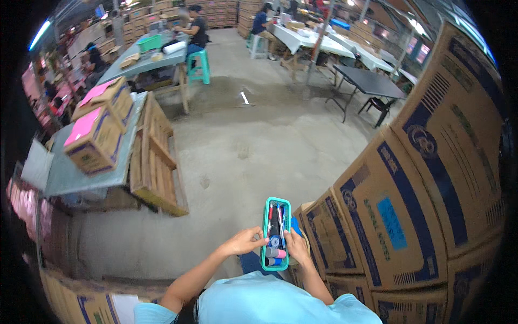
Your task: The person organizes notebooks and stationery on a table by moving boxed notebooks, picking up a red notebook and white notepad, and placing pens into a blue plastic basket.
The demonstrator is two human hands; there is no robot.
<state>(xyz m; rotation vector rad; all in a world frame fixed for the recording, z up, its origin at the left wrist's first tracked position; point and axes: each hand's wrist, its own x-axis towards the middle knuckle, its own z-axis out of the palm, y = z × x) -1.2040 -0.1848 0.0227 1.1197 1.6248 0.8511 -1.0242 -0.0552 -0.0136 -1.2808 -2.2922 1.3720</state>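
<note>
A small teal plastic basket point(278, 199) is held up in front of my body, its long sides running away from me. My left hand point(244, 242) has its fingers curled together at the left rim. My right hand point(297, 247) grips the right side. Inside lie a red pen point(270, 213), a blue pen point(283, 216) and other slim items. Nearer me in it are a round blue-and-white item point(275, 241), a grey-and-pink cylinder point(276, 252) and a dark blue piece point(274, 262). The fingertips are partly hidden against the basket.
Tall stacks of cardboard cartons point(388, 216) rise close on my right. To the left, a table point(65, 181) bears cartons with pink sheets, and a wooden pallet point(156, 156) leans against it. Concrete floor point(243, 146) stretches ahead. Farther off, people sit at work tables; a black folding table point(369, 81) stands right.
</note>
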